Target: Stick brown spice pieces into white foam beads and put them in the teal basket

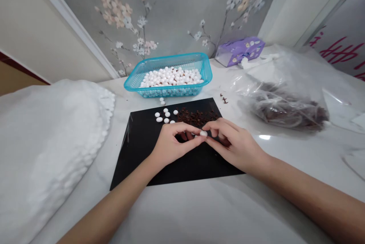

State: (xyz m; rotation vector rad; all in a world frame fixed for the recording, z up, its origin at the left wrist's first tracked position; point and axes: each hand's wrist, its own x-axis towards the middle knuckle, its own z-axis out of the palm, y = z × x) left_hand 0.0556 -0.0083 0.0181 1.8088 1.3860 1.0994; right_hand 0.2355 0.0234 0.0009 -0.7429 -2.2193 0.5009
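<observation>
A small white foam ball (203, 133) is pinched between the thumb and forefinger of my left hand (178, 141). Close against the ball's right side, my right hand (232, 141) is closed in a pinch; whatever lies between its fingertips is too small to make out. Both hands are above a black mat (168, 164). Several loose white balls (167, 114) lie on the mat behind my left hand. Beside them is a pile of small dark brown branched pieces (196, 116), partly covered by my hands.
A blue plastic basket (168, 92) full of white balls, some with brown bits, stands behind the mat. At left is a large white bag (48, 145) with a bumpy edge. A clear bag of brown pieces (293, 110) and a purple tissue pack (242, 51) are at right.
</observation>
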